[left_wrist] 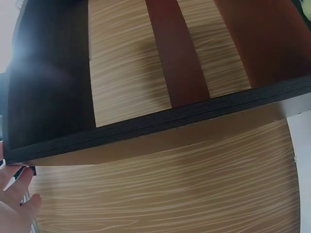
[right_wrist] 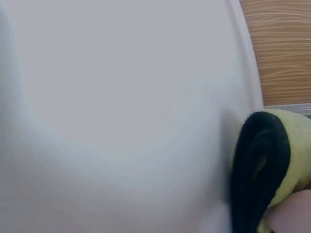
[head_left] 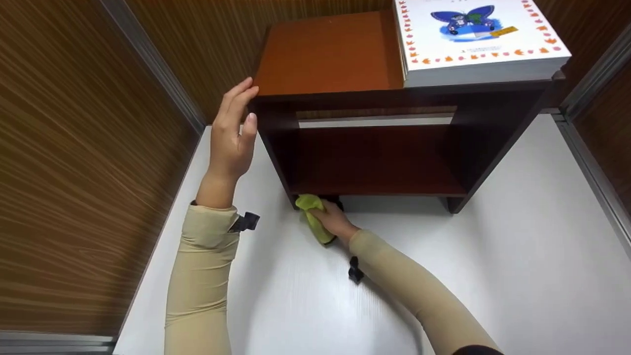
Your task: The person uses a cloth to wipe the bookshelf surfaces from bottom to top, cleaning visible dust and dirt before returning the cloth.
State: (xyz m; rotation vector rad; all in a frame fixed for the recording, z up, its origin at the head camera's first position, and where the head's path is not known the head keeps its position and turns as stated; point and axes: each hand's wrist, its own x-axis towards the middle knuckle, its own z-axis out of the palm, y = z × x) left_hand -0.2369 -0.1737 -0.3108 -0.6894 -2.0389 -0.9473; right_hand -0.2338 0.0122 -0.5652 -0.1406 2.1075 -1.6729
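Cloth: our yellow-green cloth (head_left: 318, 230) is bunched at the shelf's left front foot, just below the lower board; up close we see a dark, folded edge.
Right hand: our right hand (head_left: 337, 220) pinches the cloth, thumb on top; the other fingers are mostly hidden from us.
Left hand: our left hand (head_left: 230, 143) is raised with its fingers fairly straight, their tips at the shelf's upper left front corner.
Shelf: we have a dark brown shelf (head_left: 374, 160) upright on the white bench (head_left: 296, 305), its top (head_left: 330, 54) a lighter orange-brown.
Book: on the top's right side we see a book (head_left: 473, 34) with a butterfly on its white cover; we cannot tell whether more lie beneath.
Sleeves: we wear beige sleeves (head_left: 199, 286), a black clip (head_left: 250, 221) near the left cuff.
Walls: wood-patterned panels (head_left: 74, 172) stand around us.
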